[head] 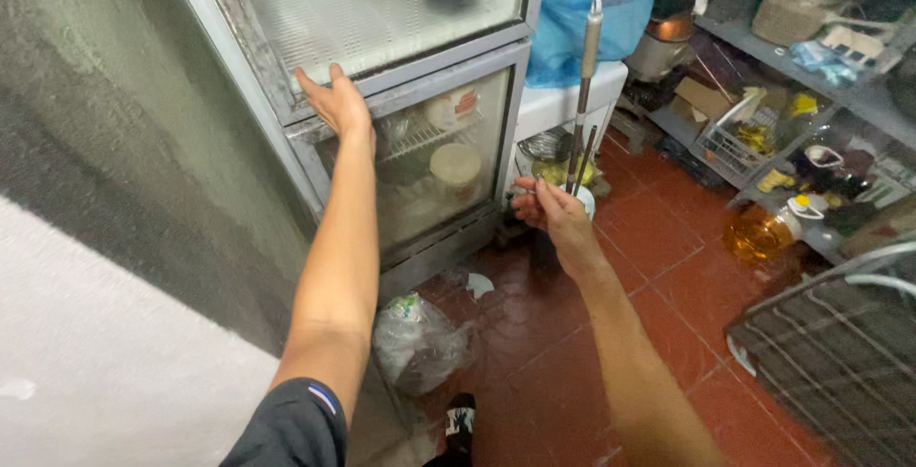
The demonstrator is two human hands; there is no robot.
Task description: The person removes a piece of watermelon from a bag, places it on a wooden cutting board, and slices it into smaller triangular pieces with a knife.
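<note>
My left hand (pixel 334 100) rests flat on the frame of a glass-door fridge (pixel 420 66), at the bar between the upper and lower doors, fingers apart and holding nothing. Behind the lower glass sit round pale containers (pixel 455 164) on wire shelves. My right hand (pixel 544 207) is closed on long utensils (pixel 580 119): a tall dark rod with a pale tip and a thinner stick, both standing nearly upright. A small white cup (pixel 583 199) shows just behind that hand; whether the hand grips it too I cannot tell.
A clear plastic bag (pixel 418 341) lies on the red tile floor by the fridge base. Metal shelving (pixel 811 57) with pots, boxes and an oil bottle (pixel 763 231) lines the right. A wire rack (pixel 840 352) stands front right. A blue bag (pixel 582 4) sits behind.
</note>
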